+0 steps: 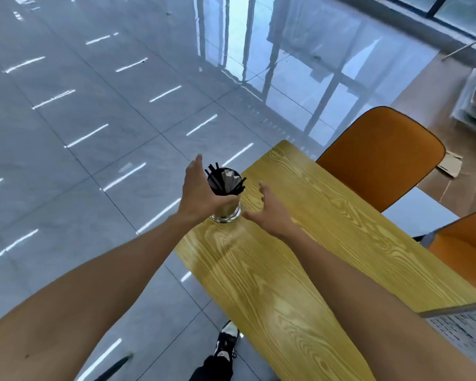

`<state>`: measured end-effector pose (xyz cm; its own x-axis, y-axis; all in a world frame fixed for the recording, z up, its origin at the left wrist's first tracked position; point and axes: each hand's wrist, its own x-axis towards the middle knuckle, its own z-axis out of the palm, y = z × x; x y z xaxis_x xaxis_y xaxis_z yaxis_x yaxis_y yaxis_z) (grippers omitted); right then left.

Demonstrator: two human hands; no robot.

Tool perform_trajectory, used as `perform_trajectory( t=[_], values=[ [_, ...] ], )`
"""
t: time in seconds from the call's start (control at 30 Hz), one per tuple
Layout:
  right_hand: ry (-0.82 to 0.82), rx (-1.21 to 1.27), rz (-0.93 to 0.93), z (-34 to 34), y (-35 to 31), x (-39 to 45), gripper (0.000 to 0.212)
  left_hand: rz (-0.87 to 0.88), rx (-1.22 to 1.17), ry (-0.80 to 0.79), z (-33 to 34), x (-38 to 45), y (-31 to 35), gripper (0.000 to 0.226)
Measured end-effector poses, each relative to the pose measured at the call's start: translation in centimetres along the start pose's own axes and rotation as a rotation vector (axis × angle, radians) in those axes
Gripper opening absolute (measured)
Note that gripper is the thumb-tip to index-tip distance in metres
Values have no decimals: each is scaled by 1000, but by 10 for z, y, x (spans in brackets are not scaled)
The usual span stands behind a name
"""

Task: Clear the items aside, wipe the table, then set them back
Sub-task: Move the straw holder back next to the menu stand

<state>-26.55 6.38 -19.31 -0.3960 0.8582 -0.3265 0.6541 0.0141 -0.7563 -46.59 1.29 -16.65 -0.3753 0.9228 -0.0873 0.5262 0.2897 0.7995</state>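
I could read no brand or label anywhere; a printed sheet [462, 328] lay at the table's [272, 270] right edge, its rows of text too blurred to make out, and the frame cut it off. The glass holder [226, 210] stood upright at the table's left edge, near the far corner; it held black straws [217, 178] and some pale pieces I could not identify. My left hand [198, 193] wrapped its side with the thumb curled across the front, and hid most of the glass wall; only the rim and the thick base showed. My right hand [272, 210] hovered just beside it over the table, fingers spread and holding nothing; I could not tell whether the thumb touched the base. Two orange chairs [379, 158] stood at the table's right side, the nearer one cropped; one shoe [226, 342] showed on the floor below.
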Motion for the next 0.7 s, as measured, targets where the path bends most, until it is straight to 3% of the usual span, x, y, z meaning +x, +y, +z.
perform_trajectory(
  t=[0.17,0.23,0.33,0.4,0.57,0.7],
  values=[
    [-72,57,-29,20,-12,19,93,-217,-113,-166,5,7,-35,147],
    [-77,113,-30,25,-15,23,87,-261,-150,-223,8,12,-42,136],
    [-84,233,-3,30,-10,27,82,-212,-203,-224,16,19,-45,95],
    [-60,284,8,28,-3,25,79,-202,-195,-203,22,21,-41,82],
    [81,386,-13,0,14,4,60,-105,-181,-233,44,17,-12,78],
    [199,391,32,-32,36,-23,59,-43,-186,-323,75,8,19,80]
  ],
)
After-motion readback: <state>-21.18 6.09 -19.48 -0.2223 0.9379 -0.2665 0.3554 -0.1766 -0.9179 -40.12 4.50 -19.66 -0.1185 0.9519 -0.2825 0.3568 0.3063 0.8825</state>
